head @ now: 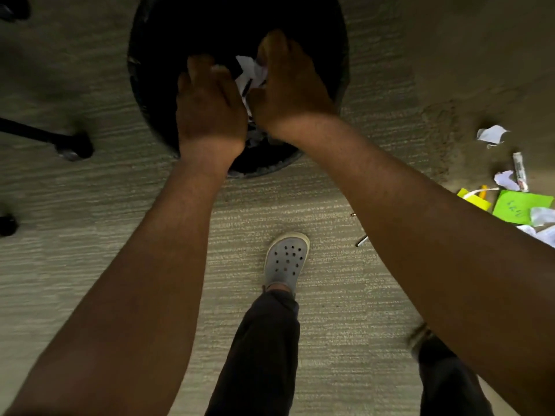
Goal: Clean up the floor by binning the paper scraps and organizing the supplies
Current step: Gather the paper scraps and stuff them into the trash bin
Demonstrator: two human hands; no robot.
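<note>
Both forearms extended forward, wrists close together. Left hand (210, 109) back-up, fingers curled downward. Right hand (288, 82) just beside it, slightly farther forward, fingers bent down; grip itself hidden.

Black bin (144, 94), white crumpled paper (250, 75), beige ribbed carpet (120, 211), pale grey perforated clog (286, 259), dark trousers (258, 355), green note (521, 205), yellow notes (476, 201), white scraps (492, 134).
</note>
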